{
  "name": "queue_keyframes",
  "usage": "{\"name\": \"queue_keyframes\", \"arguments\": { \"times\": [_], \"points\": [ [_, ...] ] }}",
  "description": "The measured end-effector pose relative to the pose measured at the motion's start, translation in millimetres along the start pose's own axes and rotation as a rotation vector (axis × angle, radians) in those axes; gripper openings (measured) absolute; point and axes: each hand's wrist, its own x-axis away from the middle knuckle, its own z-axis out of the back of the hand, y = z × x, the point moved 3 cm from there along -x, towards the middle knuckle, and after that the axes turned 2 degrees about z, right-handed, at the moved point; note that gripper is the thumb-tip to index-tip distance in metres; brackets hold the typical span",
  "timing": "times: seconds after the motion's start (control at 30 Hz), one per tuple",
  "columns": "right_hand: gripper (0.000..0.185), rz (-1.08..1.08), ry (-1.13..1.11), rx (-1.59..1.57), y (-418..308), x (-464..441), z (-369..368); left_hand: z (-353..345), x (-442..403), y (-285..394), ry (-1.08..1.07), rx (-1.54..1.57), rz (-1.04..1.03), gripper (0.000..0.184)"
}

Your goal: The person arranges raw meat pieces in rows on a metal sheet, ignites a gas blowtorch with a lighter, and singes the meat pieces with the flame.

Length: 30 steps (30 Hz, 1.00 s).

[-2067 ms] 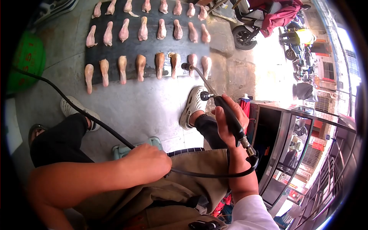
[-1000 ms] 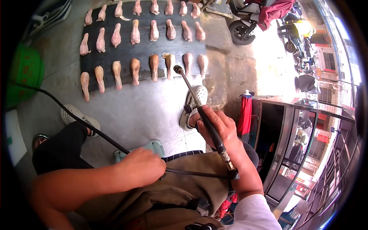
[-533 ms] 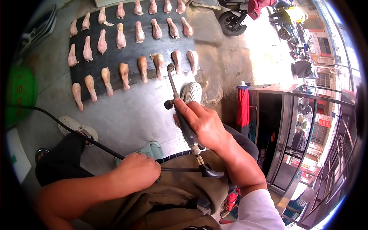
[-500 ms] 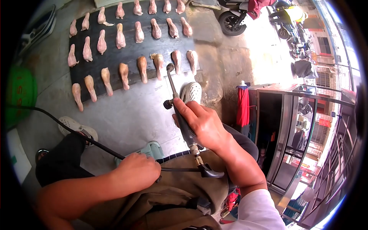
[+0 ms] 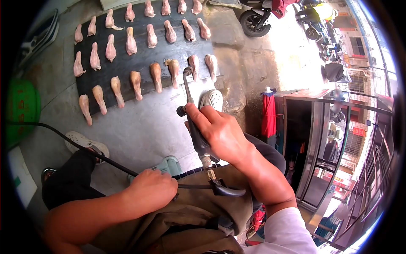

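Observation:
My right hand [image 5: 222, 133] is wrapped round the black handle of a gas torch [image 5: 197, 139], index finger stretched along its top. The torch's metal nozzle [image 5: 187, 71] points away from me and sits beside the lower left of a raw chicken drumstick [image 5: 193, 67]; whether they touch I cannot tell. No flame is visible. My left hand [image 5: 153, 188] is closed around the black hose [image 5: 101, 157] that runs to the torch. Drumsticks lie in three rows on a dark board [image 5: 122, 65]. Several in the nearest row, such as this drumstick [image 5: 156, 77], are browned; the farther ones look pale pink.
A green gas cylinder [image 5: 23, 108] stands at the left, where the hose leads. Pale clogs [image 5: 211, 100] are on my feet near the board. At the right are a metal-framed glass cabinet [image 5: 311, 152] and a red cloth [image 5: 269, 115]. A parked motorbike [image 5: 255, 23] stands beyond.
My right hand and the torch have shifted slightly left and away from me, bringing the nozzle a little closer to the drumstick. My left hand stays on the hose.

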Motion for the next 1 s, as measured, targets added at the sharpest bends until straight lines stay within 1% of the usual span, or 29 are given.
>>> {"name": "queue_keyframes", "arguments": {
  "times": [0.57,0.9,1.0],
  "points": [
    [0.037,-0.050,-0.045,-0.022,0.9,-10.3,0.1,0.0,0.1,0.5,0.046,-0.011,0.011,0.009],
    [0.044,-0.049,-0.055,-0.045,-1.8,-27.6,4.8,5.0,-4.5,-2.2,-0.026,-0.018,-0.007,0.008],
    [0.043,-0.069,-0.088,-0.051,-1.3,-33.6,5.7,4.4,-5.3,-3.7,-0.027,0.014,0.009,0.007]
  ]
}}
